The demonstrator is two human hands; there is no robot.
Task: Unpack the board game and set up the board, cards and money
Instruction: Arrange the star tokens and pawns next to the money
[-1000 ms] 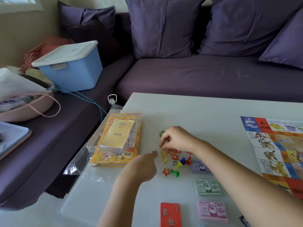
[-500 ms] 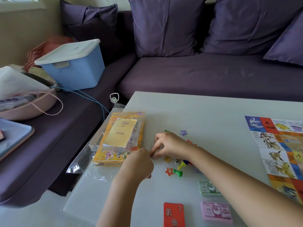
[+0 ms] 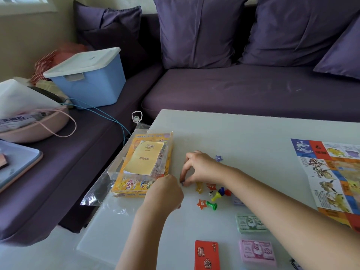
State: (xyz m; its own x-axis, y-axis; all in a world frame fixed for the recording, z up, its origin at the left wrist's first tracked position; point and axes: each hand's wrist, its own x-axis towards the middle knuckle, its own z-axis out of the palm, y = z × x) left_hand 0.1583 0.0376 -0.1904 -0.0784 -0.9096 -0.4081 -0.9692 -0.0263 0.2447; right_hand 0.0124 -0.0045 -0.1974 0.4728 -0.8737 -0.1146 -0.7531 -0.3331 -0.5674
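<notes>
The red card (image 3: pixel 206 254) reads 机会 with a question mark, the yellow leaflet (image 3: pixel 145 157) on the game box (image 3: pixel 134 189) says 游戏指南, an orange star (image 3: pixel 202 204) shows 4, a purple star (image 3: pixel 219 158) 2, a yellow star (image 3: pixel 199 189) 3, and the pink banknote (image 3: pixel 257 252) shows 000.

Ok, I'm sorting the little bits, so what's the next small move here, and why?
Probably carry the small piece that the right hand pinches over to the green pawn and orange star, grouping the loose bits; the money and red cards already lie in neat stacks.
</notes>
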